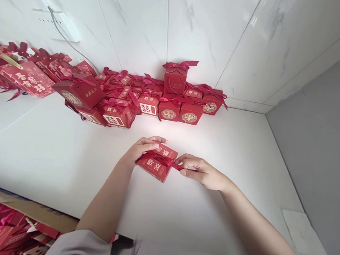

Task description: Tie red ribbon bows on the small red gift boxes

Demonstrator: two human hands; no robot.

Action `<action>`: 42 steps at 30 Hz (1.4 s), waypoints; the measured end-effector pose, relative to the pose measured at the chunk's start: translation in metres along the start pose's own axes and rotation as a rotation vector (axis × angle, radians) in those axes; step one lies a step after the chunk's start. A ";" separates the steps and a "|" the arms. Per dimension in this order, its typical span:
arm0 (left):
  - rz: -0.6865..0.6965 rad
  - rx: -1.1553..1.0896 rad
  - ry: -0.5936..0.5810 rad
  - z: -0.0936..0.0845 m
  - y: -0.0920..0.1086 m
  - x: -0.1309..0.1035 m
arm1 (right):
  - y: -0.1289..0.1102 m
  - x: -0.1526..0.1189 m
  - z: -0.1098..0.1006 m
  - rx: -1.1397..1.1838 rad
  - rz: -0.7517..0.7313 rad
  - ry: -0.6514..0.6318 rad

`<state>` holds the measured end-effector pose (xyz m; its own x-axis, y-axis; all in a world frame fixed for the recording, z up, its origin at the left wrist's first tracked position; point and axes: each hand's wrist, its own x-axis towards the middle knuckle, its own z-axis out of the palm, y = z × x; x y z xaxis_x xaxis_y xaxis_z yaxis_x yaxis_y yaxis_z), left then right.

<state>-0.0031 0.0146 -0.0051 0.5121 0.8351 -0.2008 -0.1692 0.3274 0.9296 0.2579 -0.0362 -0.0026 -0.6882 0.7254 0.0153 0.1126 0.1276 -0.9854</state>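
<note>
A red gift box (154, 170) with pale lettering is held above the white counter (210, 143), a dark red ribbon (161, 158) tied across its top. My left hand (141, 149) grips the box's left side, thumb on top and fingers round the far edge. On the right, my right hand (200, 172) pinches the ribbon's end between thumb and fingers, beside the box's right edge.
Rows of red boxes with ribbons (171, 109) stand along the tiled wall, one on top. Red bags (28, 77) lie at the far left. A carton (69, 222) of red boxes is at the lower left, a white paper (303, 233) at the right.
</note>
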 end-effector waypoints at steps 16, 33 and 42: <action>0.181 0.028 -0.165 0.003 -0.004 0.002 | -0.005 -0.004 -0.009 0.150 0.131 -0.128; 0.130 0.032 0.036 0.003 -0.004 0.002 | -0.003 -0.005 -0.013 0.112 0.136 -0.008; 0.138 0.260 0.050 -0.002 0.003 -0.003 | -0.006 -0.004 -0.010 -0.023 0.111 -0.016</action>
<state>-0.0069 0.0136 -0.0020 0.4558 0.8868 -0.0760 -0.0099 0.0905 0.9958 0.2671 -0.0334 0.0049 -0.6822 0.7248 -0.0967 0.2049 0.0625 -0.9768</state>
